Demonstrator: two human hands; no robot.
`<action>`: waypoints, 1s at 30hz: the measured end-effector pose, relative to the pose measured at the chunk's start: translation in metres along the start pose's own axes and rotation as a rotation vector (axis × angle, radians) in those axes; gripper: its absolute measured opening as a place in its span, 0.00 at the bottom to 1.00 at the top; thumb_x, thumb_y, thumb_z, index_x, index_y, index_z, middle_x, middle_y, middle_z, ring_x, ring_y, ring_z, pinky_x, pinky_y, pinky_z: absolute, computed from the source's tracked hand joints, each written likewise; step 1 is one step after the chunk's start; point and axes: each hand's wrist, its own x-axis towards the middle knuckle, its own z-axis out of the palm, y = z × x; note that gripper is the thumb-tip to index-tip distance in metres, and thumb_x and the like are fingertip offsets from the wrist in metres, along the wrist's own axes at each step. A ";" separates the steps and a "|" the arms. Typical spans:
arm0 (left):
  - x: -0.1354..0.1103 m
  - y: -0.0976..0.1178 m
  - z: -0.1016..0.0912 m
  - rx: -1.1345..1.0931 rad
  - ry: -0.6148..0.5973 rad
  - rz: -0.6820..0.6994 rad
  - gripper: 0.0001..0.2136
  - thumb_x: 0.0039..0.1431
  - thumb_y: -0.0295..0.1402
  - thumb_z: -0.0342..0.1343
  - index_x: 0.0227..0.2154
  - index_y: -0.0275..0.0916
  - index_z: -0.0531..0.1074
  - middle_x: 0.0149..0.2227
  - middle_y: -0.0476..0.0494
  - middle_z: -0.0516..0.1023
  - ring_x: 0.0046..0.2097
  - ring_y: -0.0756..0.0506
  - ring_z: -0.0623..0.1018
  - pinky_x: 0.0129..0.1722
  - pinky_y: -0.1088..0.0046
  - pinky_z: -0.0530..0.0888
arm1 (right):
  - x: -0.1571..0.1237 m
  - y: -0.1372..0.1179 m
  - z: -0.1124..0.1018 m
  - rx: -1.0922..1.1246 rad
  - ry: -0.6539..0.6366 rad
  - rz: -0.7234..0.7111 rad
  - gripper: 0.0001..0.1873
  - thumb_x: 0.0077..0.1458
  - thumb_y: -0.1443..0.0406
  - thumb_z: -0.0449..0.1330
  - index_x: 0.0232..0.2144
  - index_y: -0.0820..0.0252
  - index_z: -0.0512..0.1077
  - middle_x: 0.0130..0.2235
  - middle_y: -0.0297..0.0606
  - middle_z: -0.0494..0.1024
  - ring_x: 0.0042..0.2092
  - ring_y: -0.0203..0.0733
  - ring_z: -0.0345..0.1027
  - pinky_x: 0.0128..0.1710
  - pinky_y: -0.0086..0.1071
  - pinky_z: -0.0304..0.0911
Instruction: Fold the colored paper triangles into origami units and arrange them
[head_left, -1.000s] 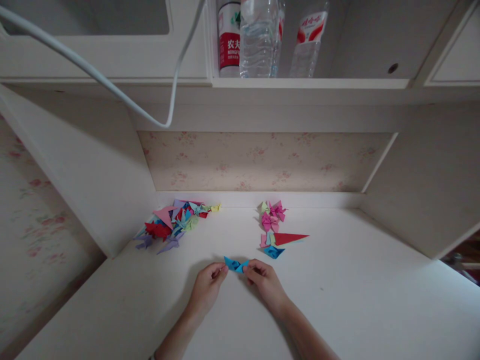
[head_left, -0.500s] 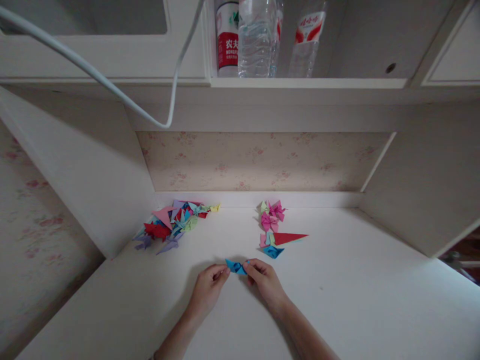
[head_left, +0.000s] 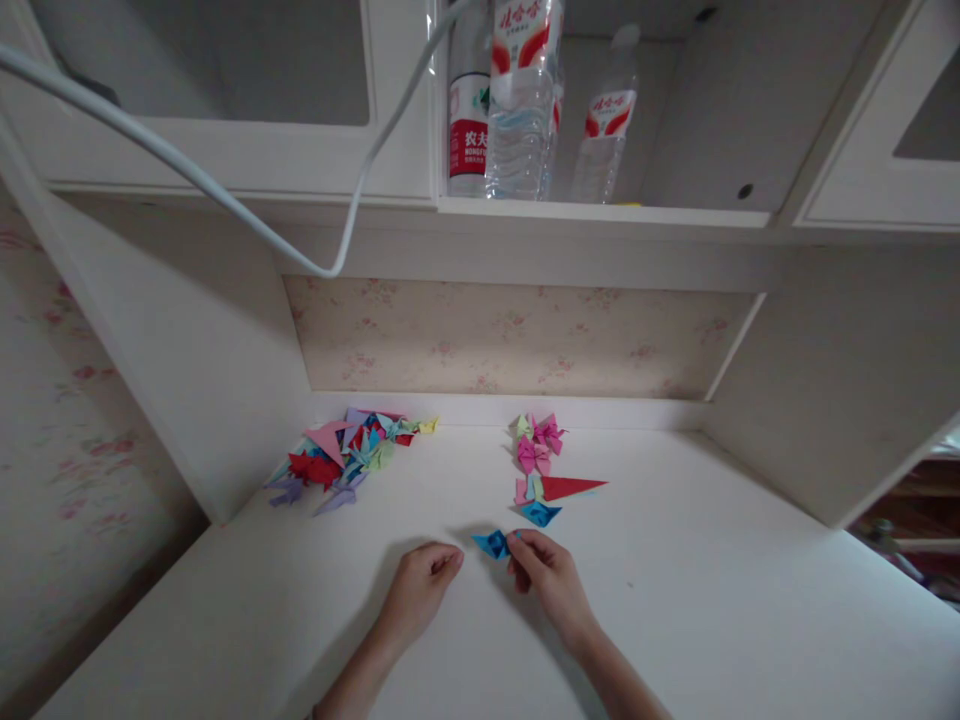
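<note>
Pinched between the thumb and fingers of my right hand [head_left: 550,582] is a blue origami boat [head_left: 491,544], held by its right end just above the white desk. My left hand [head_left: 424,587] is closed a little to the left, apart from the boat, with nothing showing in its fingers. Beyond the right hand lies another blue origami boat [head_left: 540,513]. Behind that one are a long red folded paper piece [head_left: 572,487] and small pink and pale green pieces. Farther back sits a cluster of pink origami flowers [head_left: 534,456].
A heap of mixed origami [head_left: 330,467] lies at the back left of the white desk [head_left: 675,620]. Overhead, a shelf [head_left: 600,212] holds several plastic bottles [head_left: 521,130]. A white cable [head_left: 247,215] hangs in front of the cabinet.
My left hand has let go of the boat's left end. My right hand has moved slightly to the right with the boat. The view has tilted up a little.
</note>
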 end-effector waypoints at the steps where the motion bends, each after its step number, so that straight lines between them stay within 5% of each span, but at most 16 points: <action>1: 0.000 0.000 0.000 0.008 0.000 0.000 0.17 0.58 0.42 0.49 0.29 0.36 0.77 0.28 0.47 0.76 0.31 0.48 0.71 0.30 0.76 0.65 | 0.000 0.000 -0.009 -0.024 0.003 0.007 0.21 0.50 0.48 0.60 0.29 0.62 0.73 0.21 0.33 0.72 0.20 0.33 0.61 0.20 0.27 0.55; 9: -0.001 0.004 0.000 0.025 -0.005 0.007 0.15 0.58 0.40 0.49 0.28 0.36 0.77 0.26 0.48 0.74 0.29 0.49 0.70 0.29 0.77 0.63 | 0.007 0.018 -0.067 -0.142 0.160 0.042 0.22 0.50 0.48 0.59 0.33 0.63 0.74 0.24 0.36 0.75 0.23 0.36 0.65 0.22 0.29 0.59; 30: 0.000 0.008 0.000 0.079 -0.018 -0.019 0.17 0.58 0.43 0.48 0.28 0.37 0.77 0.26 0.48 0.74 0.30 0.48 0.70 0.30 0.77 0.65 | 0.017 0.025 -0.072 -0.067 0.152 0.115 0.17 0.50 0.54 0.60 0.33 0.62 0.72 0.24 0.36 0.74 0.23 0.39 0.68 0.22 0.31 0.64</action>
